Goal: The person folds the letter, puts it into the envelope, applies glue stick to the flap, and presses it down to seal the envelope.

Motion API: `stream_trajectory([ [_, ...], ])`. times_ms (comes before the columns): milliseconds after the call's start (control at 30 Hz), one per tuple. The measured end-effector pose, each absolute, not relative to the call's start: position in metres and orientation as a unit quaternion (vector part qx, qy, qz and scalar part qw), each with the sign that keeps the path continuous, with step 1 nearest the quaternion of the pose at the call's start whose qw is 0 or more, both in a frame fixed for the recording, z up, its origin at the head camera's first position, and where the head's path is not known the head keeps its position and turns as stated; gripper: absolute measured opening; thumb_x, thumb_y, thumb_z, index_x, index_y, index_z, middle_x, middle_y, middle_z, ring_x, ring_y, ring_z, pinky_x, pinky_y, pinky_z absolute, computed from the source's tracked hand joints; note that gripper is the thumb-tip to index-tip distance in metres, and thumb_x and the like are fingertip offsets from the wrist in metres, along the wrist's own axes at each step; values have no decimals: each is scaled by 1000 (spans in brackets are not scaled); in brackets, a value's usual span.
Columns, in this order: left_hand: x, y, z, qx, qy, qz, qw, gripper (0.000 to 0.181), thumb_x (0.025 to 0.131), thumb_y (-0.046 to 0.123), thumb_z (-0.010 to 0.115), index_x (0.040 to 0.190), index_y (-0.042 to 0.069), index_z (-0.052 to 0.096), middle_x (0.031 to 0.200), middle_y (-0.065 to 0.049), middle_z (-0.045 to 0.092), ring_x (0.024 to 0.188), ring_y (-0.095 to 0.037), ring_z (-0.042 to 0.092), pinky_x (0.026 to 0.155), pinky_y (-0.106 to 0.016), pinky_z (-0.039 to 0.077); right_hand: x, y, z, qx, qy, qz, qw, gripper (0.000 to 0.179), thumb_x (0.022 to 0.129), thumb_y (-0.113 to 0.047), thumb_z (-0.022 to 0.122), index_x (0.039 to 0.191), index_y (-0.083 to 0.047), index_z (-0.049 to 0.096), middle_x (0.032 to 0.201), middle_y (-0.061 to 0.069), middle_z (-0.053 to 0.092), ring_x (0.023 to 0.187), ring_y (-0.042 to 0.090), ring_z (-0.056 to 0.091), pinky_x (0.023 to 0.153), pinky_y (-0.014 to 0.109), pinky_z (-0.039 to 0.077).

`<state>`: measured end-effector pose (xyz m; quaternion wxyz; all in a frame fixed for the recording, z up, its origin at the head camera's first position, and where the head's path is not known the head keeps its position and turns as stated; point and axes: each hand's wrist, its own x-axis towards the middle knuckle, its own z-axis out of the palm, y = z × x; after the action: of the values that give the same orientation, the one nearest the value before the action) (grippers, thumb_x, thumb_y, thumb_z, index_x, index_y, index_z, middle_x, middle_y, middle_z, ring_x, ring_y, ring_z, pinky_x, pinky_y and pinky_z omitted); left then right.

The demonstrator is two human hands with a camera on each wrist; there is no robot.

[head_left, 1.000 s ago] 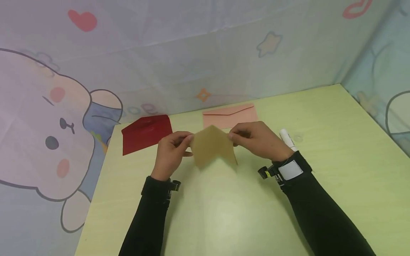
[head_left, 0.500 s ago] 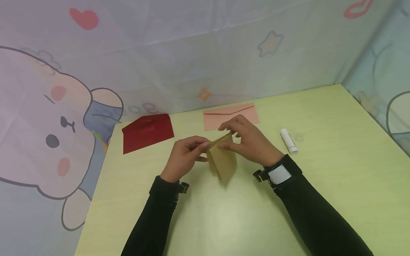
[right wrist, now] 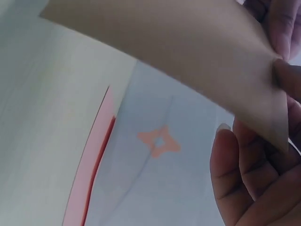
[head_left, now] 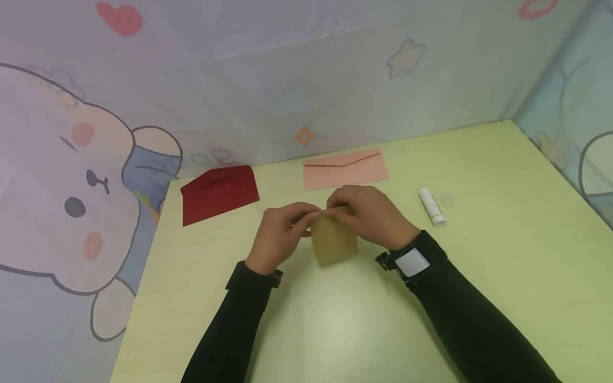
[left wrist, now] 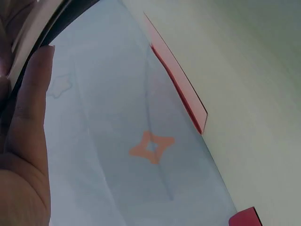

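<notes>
Between both hands, above the table, hangs a folded piece of brown kraft paper (head_left: 333,242). My left hand (head_left: 280,231) pinches its upper left edge between thumb and fingers. At the upper right edge my right hand (head_left: 375,215) grips the same paper, fingers behind and thumb in front. Up close in the right wrist view, the brown paper (right wrist: 178,52) spans the top with fingers of both hands meeting at one end. In the left wrist view only a strip of the paper shows at the top left, beside a finger (left wrist: 30,99).
A red envelope (head_left: 220,197) with its flap raised lies at the table's back left. Behind the hands is a pink envelope (head_left: 345,171). A white glue stick (head_left: 432,207) lies to the right, beside a small clear disc (head_left: 447,200). A printed cloth (head_left: 268,80) hangs behind.
The paper, spread in a peaked shape one second ago, is now folded narrower. Both hands have come together at its top edge, the left moving right and the right moving left.
</notes>
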<state>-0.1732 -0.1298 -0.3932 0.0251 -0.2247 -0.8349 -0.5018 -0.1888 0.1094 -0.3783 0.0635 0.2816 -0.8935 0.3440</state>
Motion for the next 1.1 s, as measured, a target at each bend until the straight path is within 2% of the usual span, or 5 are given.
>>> stream_trajectory([
  [233,-169,-127,-390,-199,-831,-516,53,9,101,13,87,108,7,88,101,-11,88,88,-25,86,77,-29,71,-180,102,-374,323,-895,292,99,10,109,-19,78,112,-11,84,106,1,84,92,18,74,85,40,62],
  [433,-166,-126,-388,-202,-837,-506,54,9,103,12,84,109,6,89,102,-11,88,88,-24,84,77,-31,72,-176,102,-372,323,-899,277,106,9,108,-16,79,112,-11,84,108,2,85,94,19,76,86,42,64],
  [567,-164,-127,-386,-211,-841,-493,74,9,103,12,84,108,6,89,101,-11,88,84,-24,83,75,-28,71,-176,101,-371,322,-898,283,102,10,109,-18,78,110,-11,84,104,1,84,90,17,74,83,40,62],
  [800,-163,-135,-384,-170,-823,-533,102,6,100,6,86,104,2,88,99,-17,86,85,-29,84,74,-31,72,-179,108,-368,320,-886,328,73,15,111,-19,75,104,-14,86,88,-5,79,75,10,60,75,32,51],
  [1100,-163,-142,-380,-178,-845,-491,113,7,99,9,88,104,5,89,98,-13,87,83,-25,81,77,-29,71,-187,122,-368,313,-886,343,8,18,112,-17,72,110,-18,90,99,-7,85,82,9,65,81,32,57],
])
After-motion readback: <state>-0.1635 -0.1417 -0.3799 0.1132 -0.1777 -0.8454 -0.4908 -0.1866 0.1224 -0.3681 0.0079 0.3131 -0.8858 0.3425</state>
